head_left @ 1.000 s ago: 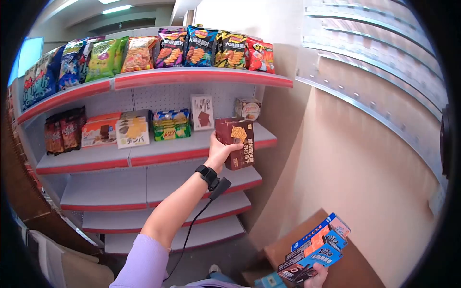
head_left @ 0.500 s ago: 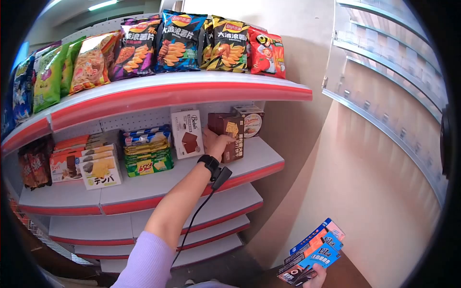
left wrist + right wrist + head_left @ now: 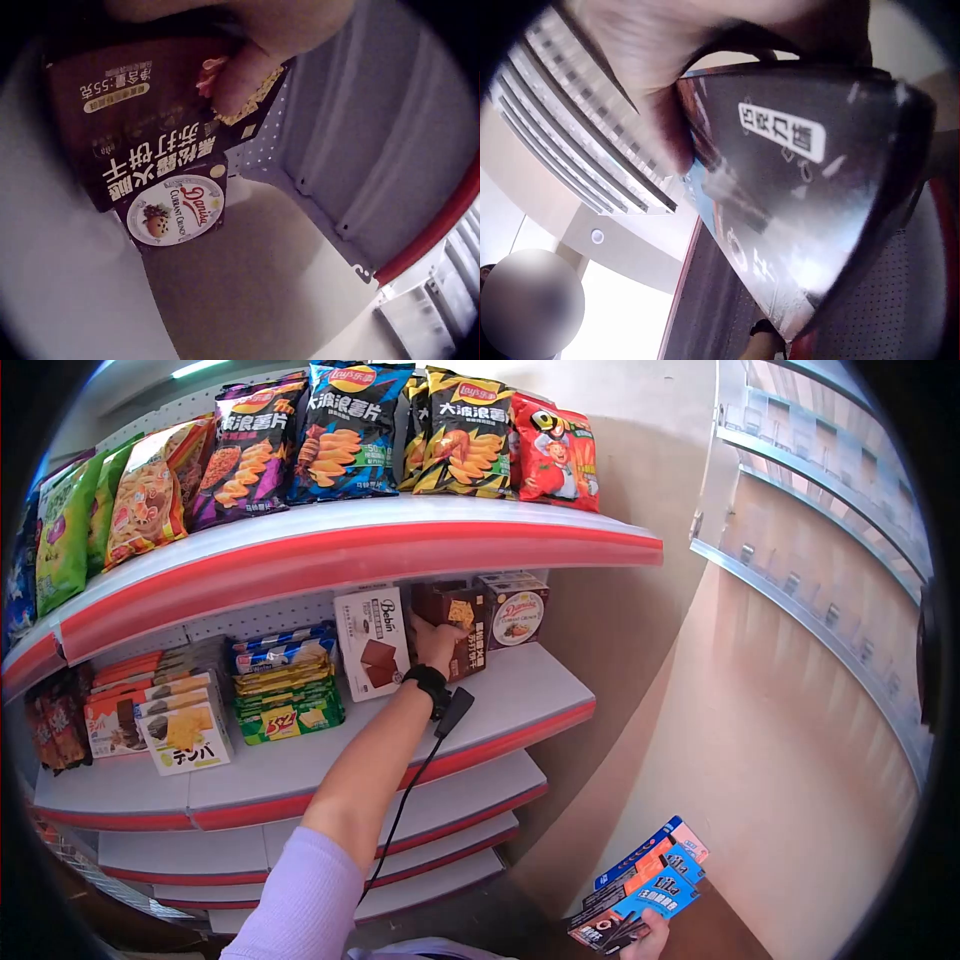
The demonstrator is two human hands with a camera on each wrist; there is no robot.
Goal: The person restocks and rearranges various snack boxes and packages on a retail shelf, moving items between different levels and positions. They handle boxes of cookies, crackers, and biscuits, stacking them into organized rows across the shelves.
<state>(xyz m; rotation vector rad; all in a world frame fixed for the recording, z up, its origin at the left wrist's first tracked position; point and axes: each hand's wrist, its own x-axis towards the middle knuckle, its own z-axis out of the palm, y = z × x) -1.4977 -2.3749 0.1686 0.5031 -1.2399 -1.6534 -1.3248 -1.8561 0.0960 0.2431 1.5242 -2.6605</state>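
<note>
My left hand (image 3: 437, 648) grips a brown cracker box (image 3: 472, 648) on the second shelf, the thumb across its front in the left wrist view. The box stands upright between a white Bebin biscuit box (image 3: 368, 642) and a Danisa cookie box (image 3: 517, 618). Low on the right, my right hand (image 3: 648, 937) holds a fanned stack of slim snack boxes (image 3: 660, 890), blue, orange and black. Seen from the right wrist, the thumb lies along the edge of the dark box (image 3: 780, 172) in that stack.
Chip bags (image 3: 350, 435) line the top shelf, whose red edge (image 3: 400, 550) overhangs the left hand. Left of the Bebin box are green and blue biscuit packs (image 3: 285, 685) and yellow-white boxes (image 3: 185, 730). A wall (image 3: 640, 720) and a clear-shelved rack (image 3: 810, 510) flank the right.
My left hand has carried the brown box from in front of the shelf onto it, beside the Danisa box. The view has moved closer; the right hand still holds its stack low.
</note>
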